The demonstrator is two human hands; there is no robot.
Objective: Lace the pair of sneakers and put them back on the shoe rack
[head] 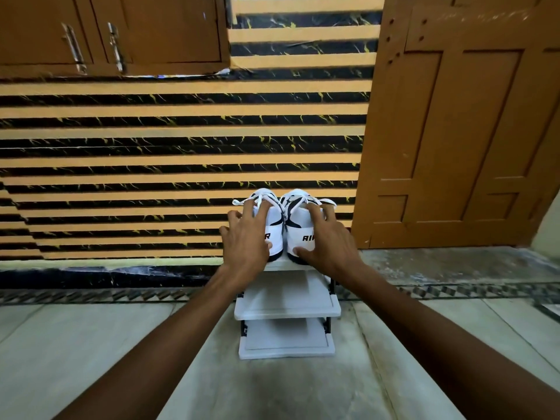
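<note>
Two white sneakers with black trim stand side by side, heels toward me, on the top shelf of a small white shoe rack. White laces show at the top of both. My left hand lies over the heel of the left sneaker, fingers spread across its collar and thumb on the heel. My right hand rests the same way on the right sneaker, thumb low on its heel near the sole. Both arms are stretched forward.
The rack has two lower shelves with nothing on them and stands against a wall of orange and black stripes. A brown wooden door is to the right, brown cabinets above left. Pale stone floor spreads around the rack.
</note>
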